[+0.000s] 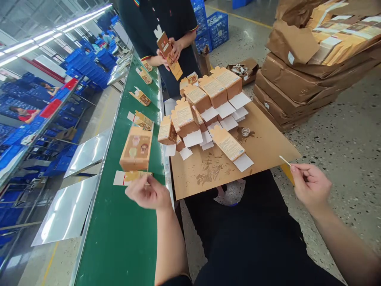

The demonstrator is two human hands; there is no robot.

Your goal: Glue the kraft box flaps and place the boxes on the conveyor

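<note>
My right hand [311, 184] pinches a thin white cotton swab [285, 160] between thumb and fingertips, out past the right edge of the cardboard sheet. Over the green conveyor belt is my left hand [149, 192], its fingers curled. It overlaps the near edge of a small tan carton [128, 177] with a white flap; whether the fingers grip anything is hidden. Just beyond lies a larger brown box [136, 149] with round pictures on top. Stacked cartons [187, 117] with white flaps stand on the cardboard sheet [262, 139]. One single carton [228, 142] lies flat nearer me.
A small clear cup [245, 132] stands by a wet stain on the sheet. Several open cartons [139, 96] lie along the belt [119, 222]. Across the table a co-worker's hands [174, 51] hold a brown carton. Large paper-wrapped bundles [293, 85] pile up at right.
</note>
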